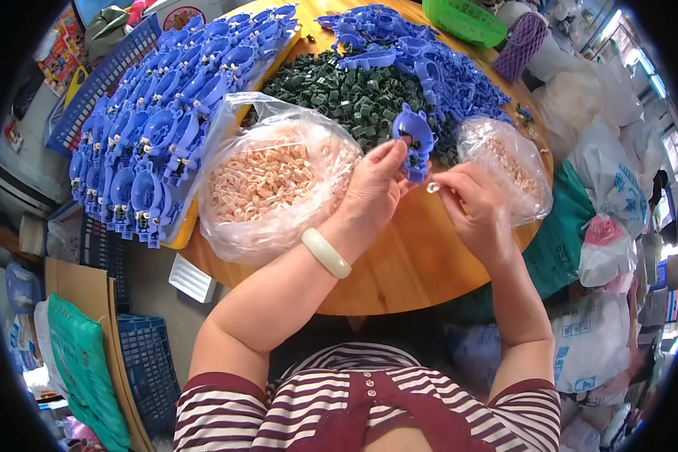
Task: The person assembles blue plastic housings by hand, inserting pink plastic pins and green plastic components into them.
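Over the round wooden table, my left hand [374,183] grips a blue plastic toy part [414,143] with a rounded hollow and ear-like bumps, held upright. Dark pieces show in its middle. Just to the right, my right hand [471,200] pinches a small whitish plastic piece [433,187] between thumb and finger, close to the blue part's lower end. Beneath my left wrist lies an open clear bag [267,181] full of small cream-coloured pieces. A smaller clear bag [508,169] with similar pieces sits beyond my right hand.
A heap of dark green pieces [339,94] covers the table's middle, with loose blue parts [459,83] behind it. Rows of blue parts [166,113] fill a board at left. A green basket [467,19] stands at the far edge; stuffed plastic bags [606,181] crowd the right.
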Demonstrator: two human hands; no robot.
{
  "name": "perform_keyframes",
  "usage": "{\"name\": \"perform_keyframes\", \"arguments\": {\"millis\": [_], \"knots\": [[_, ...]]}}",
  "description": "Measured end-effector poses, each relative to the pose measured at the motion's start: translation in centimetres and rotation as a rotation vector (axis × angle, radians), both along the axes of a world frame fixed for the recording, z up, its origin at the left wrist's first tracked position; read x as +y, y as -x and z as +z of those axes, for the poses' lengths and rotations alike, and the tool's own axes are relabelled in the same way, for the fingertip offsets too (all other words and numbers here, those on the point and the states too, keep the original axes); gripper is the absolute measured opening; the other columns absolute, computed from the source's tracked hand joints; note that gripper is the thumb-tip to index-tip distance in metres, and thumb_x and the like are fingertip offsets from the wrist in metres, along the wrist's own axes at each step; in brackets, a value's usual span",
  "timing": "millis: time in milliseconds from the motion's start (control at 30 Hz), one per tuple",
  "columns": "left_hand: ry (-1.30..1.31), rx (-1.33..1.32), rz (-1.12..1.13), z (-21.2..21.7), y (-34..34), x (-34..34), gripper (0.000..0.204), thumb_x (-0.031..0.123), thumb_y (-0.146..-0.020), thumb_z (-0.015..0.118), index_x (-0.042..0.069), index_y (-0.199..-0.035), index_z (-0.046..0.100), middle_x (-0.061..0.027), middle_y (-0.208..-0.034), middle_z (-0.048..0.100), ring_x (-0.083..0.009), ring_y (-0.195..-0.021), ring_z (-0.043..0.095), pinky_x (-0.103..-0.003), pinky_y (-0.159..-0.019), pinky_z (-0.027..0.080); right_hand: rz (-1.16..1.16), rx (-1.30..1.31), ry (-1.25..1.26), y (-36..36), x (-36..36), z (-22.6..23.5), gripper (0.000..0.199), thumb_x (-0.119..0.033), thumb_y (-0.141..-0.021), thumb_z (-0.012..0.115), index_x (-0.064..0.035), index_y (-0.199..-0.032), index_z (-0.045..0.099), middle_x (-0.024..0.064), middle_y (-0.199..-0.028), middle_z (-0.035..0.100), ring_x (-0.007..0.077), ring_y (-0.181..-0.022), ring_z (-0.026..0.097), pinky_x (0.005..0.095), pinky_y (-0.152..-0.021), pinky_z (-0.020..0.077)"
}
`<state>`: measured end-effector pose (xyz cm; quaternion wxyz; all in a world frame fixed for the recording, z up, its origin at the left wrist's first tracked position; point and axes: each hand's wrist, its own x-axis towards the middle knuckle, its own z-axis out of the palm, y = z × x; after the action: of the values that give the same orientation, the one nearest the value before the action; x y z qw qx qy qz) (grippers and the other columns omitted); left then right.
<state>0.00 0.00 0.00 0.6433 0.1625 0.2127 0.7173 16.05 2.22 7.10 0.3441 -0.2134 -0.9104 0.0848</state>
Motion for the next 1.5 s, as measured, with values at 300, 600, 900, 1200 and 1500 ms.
{"name": "perform_keyframes", "arguments": {"millis": [300, 600, 900, 1200, 1500], "knots": [[-0.019, 0.065, 0.069, 1.2, 0.5, -0.2, 0.033, 0.026, -0.091, 0.056, -0.001, -0.109, 0.054, -0.0160, -0.099, 0.061, -0.0259, -0.090, 0.062, -0.041, -0.083, 0.052, 0.039, -0.280, 0.213, -3.4, 1.8, -4.4, 0.010, -0.009, -0.077, 0.063, -0.0103, -0.087, 0.065, 0.0062, -0.082, 0.057, 0.0258, -0.077, 0.060, 0.0356, -0.063, 0.0474], [-0.049, 0.034, 0.050, 1.0, 0.8, -0.1, 0.029, 0.022, -0.089, 0.060, 0.001, -0.107, 0.053, -0.0140, -0.096, 0.062, -0.0254, -0.085, 0.063, -0.042, -0.078, 0.053, 0.050, -0.317, 0.329, -4.0, 0.7, -3.3, 0.026, 0.003, -0.079, 0.055, -0.0023, -0.104, 0.059, 0.0105, -0.094, 0.056, 0.0243, -0.082, 0.061, 0.0319, -0.072, 0.0475], [-0.053, 0.042, 0.046, 1.3, 0.8, -0.1, 0.030, 0.022, -0.089, 0.060, 0.001, -0.108, 0.053, -0.0138, -0.095, 0.062, -0.0247, -0.085, 0.063, -0.041, -0.078, 0.053, 0.048, -0.202, 0.329, -5.1, 0.0, -3.5, 0.017, 0.001, -0.078, 0.056, -0.0004, -0.095, 0.058, 0.0121, -0.095, 0.055, 0.0275, -0.085, 0.058, 0.0332, -0.074, 0.0460], [-0.060, 0.051, 0.041, 1.3, 0.5, -0.2, 0.030, 0.021, -0.089, 0.060, 0.000, -0.109, 0.053, -0.0139, -0.094, 0.062, -0.0252, -0.084, 0.063, -0.041, -0.077, 0.053, -0.045, -0.165, 0.077, -3.9, -0.8, -5.1, 0.011, -0.005, -0.073, 0.066, -0.0036, -0.081, 0.059, 0.0107, -0.083, 0.057, 0.0290, -0.079, 0.056, 0.0364, -0.069, 0.0460], [-0.067, 0.045, 0.016, 1.6, 0.5, -0.4, 0.032, 0.023, -0.088, 0.061, 0.000, -0.109, 0.052, -0.0134, -0.096, 0.063, -0.0242, -0.085, 0.063, -0.040, -0.078, 0.053, -0.060, -0.079, 0.359, -3.8, -1.0, -5.4, 0.019, -0.003, -0.073, 0.065, -0.0026, -0.090, 0.057, 0.0112, -0.083, 0.057, 0.0287, -0.079, 0.057, 0.0363, -0.070, 0.0465]]}}
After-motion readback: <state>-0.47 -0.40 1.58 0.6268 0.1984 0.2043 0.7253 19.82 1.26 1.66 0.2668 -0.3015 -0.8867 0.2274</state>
